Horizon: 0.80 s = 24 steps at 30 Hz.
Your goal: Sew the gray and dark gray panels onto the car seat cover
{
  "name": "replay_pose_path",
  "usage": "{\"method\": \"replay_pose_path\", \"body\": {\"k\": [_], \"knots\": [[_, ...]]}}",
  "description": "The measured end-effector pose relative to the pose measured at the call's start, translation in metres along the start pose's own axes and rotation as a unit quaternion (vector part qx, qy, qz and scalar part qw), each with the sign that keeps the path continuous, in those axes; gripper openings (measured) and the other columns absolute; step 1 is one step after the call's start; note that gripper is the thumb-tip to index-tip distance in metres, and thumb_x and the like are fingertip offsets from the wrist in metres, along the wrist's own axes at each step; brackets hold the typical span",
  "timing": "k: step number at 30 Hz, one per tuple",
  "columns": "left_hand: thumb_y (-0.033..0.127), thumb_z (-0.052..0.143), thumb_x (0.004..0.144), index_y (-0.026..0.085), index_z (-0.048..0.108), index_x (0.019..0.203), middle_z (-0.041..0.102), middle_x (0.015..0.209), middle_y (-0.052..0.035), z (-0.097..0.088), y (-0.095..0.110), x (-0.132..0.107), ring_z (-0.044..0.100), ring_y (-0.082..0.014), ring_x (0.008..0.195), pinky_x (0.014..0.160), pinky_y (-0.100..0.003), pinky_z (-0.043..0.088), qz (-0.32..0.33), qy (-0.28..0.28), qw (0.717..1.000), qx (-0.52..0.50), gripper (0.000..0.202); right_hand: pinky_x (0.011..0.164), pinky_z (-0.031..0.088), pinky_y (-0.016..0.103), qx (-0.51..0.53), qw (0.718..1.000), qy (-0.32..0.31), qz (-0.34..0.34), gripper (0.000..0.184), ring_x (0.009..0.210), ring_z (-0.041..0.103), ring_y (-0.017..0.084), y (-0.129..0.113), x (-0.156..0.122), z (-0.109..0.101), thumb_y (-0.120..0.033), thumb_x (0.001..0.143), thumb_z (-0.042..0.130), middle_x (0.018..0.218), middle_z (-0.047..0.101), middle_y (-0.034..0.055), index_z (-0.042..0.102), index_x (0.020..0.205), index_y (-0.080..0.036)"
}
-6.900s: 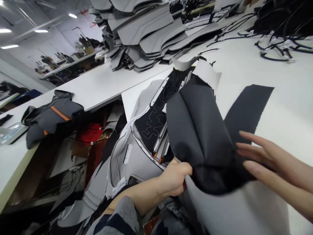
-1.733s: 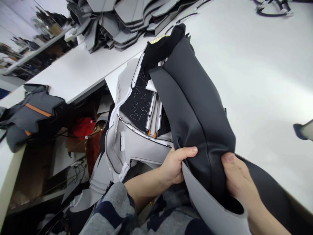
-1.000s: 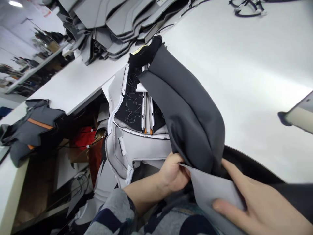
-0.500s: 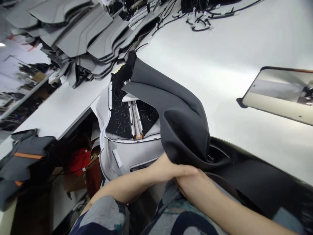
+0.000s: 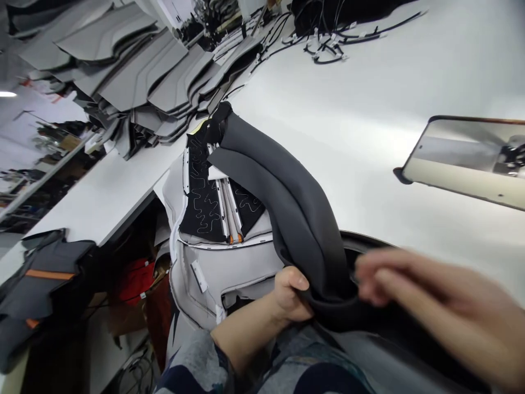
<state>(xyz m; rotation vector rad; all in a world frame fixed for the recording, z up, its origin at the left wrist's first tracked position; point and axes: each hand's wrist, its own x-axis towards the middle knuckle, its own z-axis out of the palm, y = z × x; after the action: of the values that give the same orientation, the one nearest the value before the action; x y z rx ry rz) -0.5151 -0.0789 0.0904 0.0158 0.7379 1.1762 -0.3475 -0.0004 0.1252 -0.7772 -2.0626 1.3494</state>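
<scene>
A sewn seat cover (image 5: 229, 262) lies over the table's near edge and my lap, its pale grey backing turned up. Black heating pads (image 5: 200, 202) with wavy wire stitched on them sit in its upper part. From its far end a dark grey leatherette panel (image 5: 287, 169) curves toward me in long folds. My left hand (image 5: 291, 293) is closed on the lower edge of this panel, thumb on top. My right hand (image 5: 414, 284), blurred, is beside the folds, over the cover's black right part; its fingers are curled together, and what they hold is hidden.
The white table (image 5: 369, 142) carries black cables (image 5: 328, 46) at the back. Stacked grey panels (image 5: 135, 71) are at the far left, and a dark piece with orange strips (image 5: 45, 279) lies left. A metal-framed opening (image 5: 463, 158) is at right. Red material (image 5: 135, 282) sits below the table.
My right hand has moved right, up and away from my left wrist, which it was crossing. The left hand has come into view gripping the panel, whose folds are now narrower and more stretched.
</scene>
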Motion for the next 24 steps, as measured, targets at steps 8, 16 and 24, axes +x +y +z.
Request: {"method": "replay_pose_path", "body": {"k": [8,16,24], "knots": [[0.036,0.073,0.056,0.009,0.072,0.082,0.07,0.09,-0.0142,-0.008,-0.001,-0.018,0.054,-0.034,0.113,0.105,-0.043,0.035,0.054,0.054,0.996,0.035,0.038,0.078,0.051,0.038,0.1,0.976,-0.174,0.086,0.035,0.089,0.061,0.026,0.026,0.027,0.026,-0.047,0.09,0.046,0.096,0.066,0.0053,0.058,0.114,-0.024],[0.033,0.075,0.061,0.009,0.07,0.083,0.07,0.091,-0.0128,0.003,0.018,-0.023,0.057,-0.0311,0.109,0.104,-0.042,0.038,0.067,0.196,0.978,-0.029,0.033,0.047,0.044,0.026,0.337,0.917,0.026,0.214,0.041,0.053,0.052,0.016,0.025,0.011,0.044,-0.054,0.084,0.054,0.061,0.058,0.0012,0.056,0.062,-0.019],[0.036,0.064,0.066,0.006,0.069,0.094,0.07,0.09,-0.0152,-0.013,0.012,-0.021,0.058,-0.0332,0.108,0.1,-0.045,0.04,-0.019,0.099,0.991,-0.092,0.041,0.054,0.051,0.035,0.394,0.874,0.056,0.28,0.03,0.067,0.062,0.027,0.024,-0.004,0.053,-0.052,0.081,0.056,0.065,0.064,0.0037,0.064,0.074,-0.024]]}}
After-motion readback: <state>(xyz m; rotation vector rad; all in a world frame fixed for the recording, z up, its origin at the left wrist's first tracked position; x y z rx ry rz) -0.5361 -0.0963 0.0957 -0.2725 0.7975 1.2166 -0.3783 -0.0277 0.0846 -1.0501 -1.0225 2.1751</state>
